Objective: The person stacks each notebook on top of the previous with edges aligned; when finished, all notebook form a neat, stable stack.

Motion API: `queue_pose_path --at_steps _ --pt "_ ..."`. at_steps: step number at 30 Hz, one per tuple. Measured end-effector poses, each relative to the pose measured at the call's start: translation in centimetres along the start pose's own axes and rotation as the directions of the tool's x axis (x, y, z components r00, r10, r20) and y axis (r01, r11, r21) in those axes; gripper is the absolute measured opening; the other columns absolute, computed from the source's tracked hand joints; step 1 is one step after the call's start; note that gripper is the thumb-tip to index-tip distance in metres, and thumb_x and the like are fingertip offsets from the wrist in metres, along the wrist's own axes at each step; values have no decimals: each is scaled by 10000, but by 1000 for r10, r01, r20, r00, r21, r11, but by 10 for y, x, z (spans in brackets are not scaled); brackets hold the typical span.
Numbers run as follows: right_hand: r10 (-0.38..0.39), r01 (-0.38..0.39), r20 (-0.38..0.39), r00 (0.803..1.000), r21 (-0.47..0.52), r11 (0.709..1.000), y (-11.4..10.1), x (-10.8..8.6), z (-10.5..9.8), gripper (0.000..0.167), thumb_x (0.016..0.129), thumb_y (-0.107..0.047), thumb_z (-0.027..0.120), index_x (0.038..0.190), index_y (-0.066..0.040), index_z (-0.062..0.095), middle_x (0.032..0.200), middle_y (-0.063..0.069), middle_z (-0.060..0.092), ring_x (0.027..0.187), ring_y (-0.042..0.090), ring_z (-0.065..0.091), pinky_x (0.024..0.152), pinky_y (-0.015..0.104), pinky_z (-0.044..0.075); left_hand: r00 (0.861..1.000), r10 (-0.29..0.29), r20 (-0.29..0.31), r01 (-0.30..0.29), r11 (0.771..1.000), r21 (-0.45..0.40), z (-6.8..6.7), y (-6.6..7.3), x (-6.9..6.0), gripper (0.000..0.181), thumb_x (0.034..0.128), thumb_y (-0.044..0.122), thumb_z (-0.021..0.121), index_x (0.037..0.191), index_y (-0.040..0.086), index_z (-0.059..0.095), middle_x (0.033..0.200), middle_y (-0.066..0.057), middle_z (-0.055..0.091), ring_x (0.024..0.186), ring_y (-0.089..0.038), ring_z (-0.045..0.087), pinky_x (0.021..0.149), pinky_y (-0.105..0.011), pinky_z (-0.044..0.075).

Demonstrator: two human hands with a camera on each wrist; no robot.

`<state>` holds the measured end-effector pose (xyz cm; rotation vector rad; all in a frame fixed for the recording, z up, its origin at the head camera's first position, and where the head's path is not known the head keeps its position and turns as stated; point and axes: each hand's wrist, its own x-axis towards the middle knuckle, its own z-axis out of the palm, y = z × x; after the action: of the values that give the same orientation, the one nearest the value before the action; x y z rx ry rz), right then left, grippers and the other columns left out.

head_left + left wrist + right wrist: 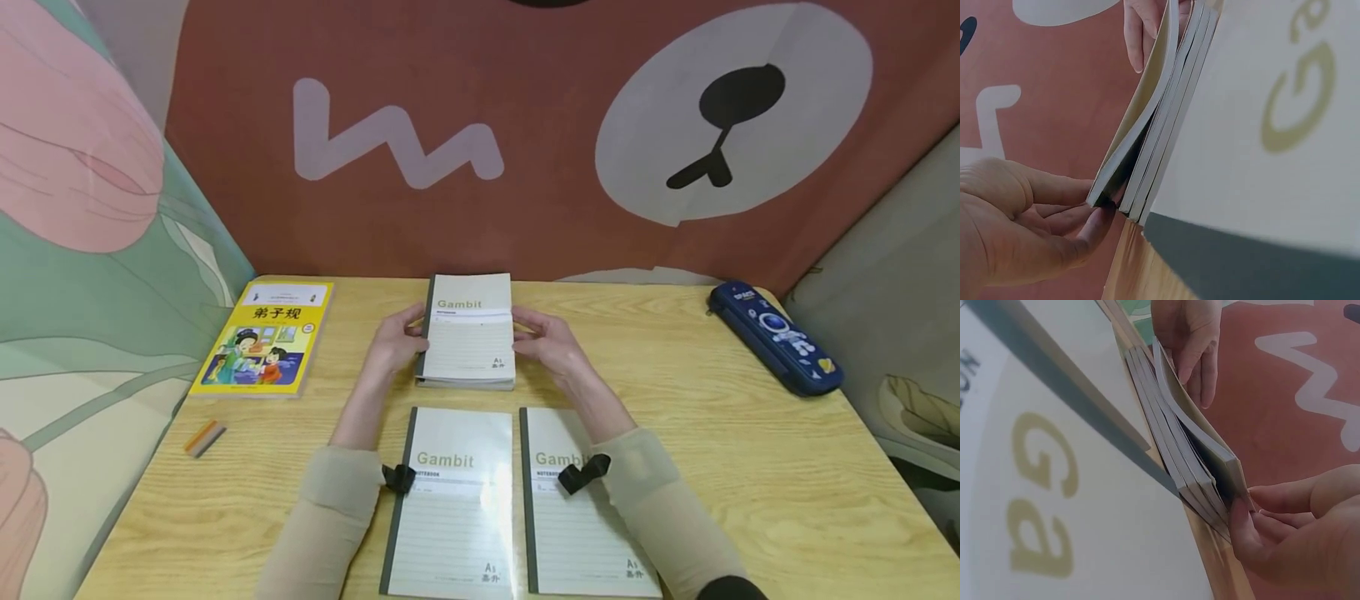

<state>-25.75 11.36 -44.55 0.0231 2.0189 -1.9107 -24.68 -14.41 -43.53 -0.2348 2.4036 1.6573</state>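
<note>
A notebook (468,346) with a dark spine and "Gambit" on its cover lies over a stack of several notebooks (1169,119) at the back middle of the table. My left hand (395,342) pinches its spine side between thumb and fingers. On the opposite edge my right hand (552,343) grips it the same way. Both wrist views show this top notebook (1194,415) slightly bowed, with a gap between it and the stack at the near edge. Two more Gambit notebooks lie flat in front, a left one (453,517) and a right one (581,533) partly covered by my right forearm.
A yellow picture-cover book (262,337) lies at the back left, with two small sticks, one orange (199,435) and one grey (208,441), nearer me. A dark blue pencil case (776,337) sits at the back right. A printed curtain (540,225) hangs behind the table.
</note>
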Motion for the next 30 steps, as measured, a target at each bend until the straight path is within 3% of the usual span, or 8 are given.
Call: queue_pose_path --at_steps 3,9,19,30 --pt "9 -10 -21 1000 -49 999 0 1 0 679 942 130 584 1567 -83 427 1628 93 443 1398 323 534 1158 405 482 1000 -6 -8 6 1000 21 2 1 1 755 910 -110 581 1600 102 362 1651 -78 413 1387 -312 489 1139 -431 460" --pt "10 -16 -49 999 -120 993 2 3 0 666 948 101 607 1560 -105 446 1616 64 467 1372 297 539 1156 397 472 999 -31 -21 33 997 69 4 2 1 759 908 -68 613 1599 131 371 1600 -87 482 1376 -294 488 1169 -450 433" --pt "-23 9 -61 998 -217 976 2 2 2 669 945 112 609 1563 -58 419 1620 96 453 1370 302 548 1135 374 485 1000 -21 -1 21 999 41 5 1 1 712 923 -25 619 1587 103 396 1611 -105 464 1452 -300 430 1244 -469 349" --pt "-81 51 -60 995 -386 921 4 1 6 675 944 77 630 1564 -78 414 1518 142 562 1288 310 562 1042 379 530 1000 -13 19 13 1000 5 5 -2 5 665 962 9 585 1590 70 375 1648 -111 408 1521 -287 384 1284 -433 298"
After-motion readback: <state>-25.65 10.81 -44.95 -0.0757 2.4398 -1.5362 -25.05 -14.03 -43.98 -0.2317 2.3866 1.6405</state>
